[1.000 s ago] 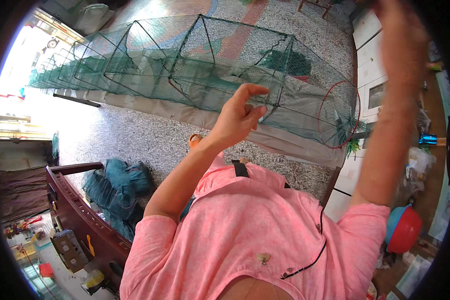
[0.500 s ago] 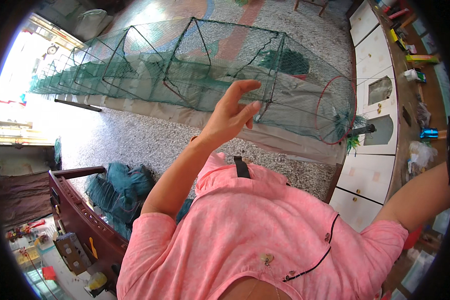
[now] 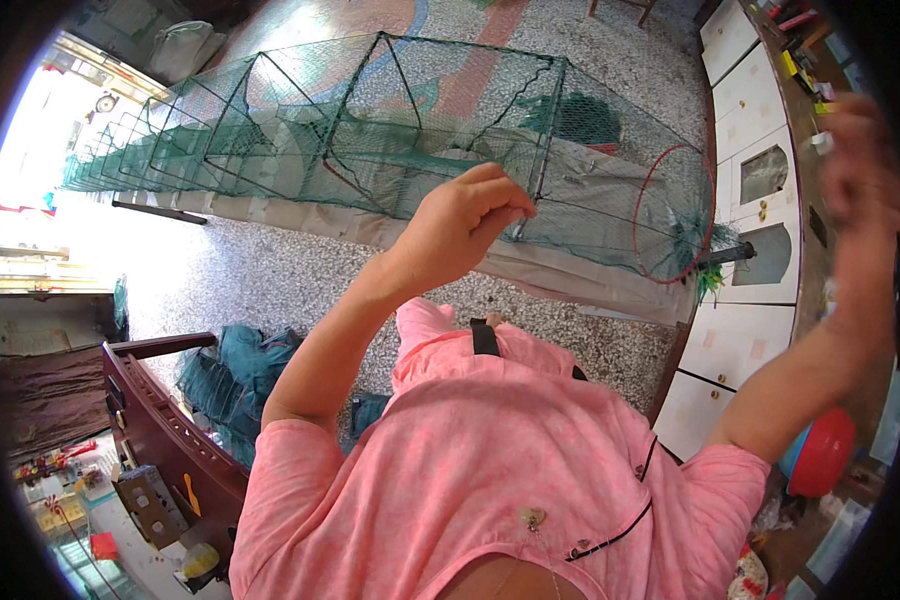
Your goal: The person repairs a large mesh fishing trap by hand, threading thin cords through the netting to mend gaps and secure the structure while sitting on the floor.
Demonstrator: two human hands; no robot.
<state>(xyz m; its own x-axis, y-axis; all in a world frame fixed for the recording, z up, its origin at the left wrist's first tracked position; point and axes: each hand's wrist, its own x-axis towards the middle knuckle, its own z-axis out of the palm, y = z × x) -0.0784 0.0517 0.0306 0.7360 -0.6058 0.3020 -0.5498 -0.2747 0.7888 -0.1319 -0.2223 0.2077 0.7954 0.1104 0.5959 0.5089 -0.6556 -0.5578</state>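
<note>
A long green mesh fish trap (image 3: 440, 110) with dark square frames stretches across the room, running from the bright window at the left to a red hoop (image 3: 638, 215) at its right end. My left hand (image 3: 470, 220) is closed in a pinch, its fingertips at an upright frame bar (image 3: 543, 165) near the hooped end. Whatever lies between those fingertips is too small or hidden to make out. Raised at the far right, my right hand (image 3: 860, 165) is smeared by motion beside the cluttered counter, so its fingers cannot be read.
Beige sheeting (image 3: 350, 222) lies under the trap. White cabinets (image 3: 725, 345) line the right side, below a counter with small items. Dark green netting (image 3: 235, 375) is heaped at lower left by a dark red wooden piece of furniture (image 3: 175, 420). A red bowl (image 3: 825, 455) sits lower right.
My left hand's thumb and fingers, apart before, have come together at the frame bar. My right hand has come into view at the far right, and the red bowl now shows more fully.
</note>
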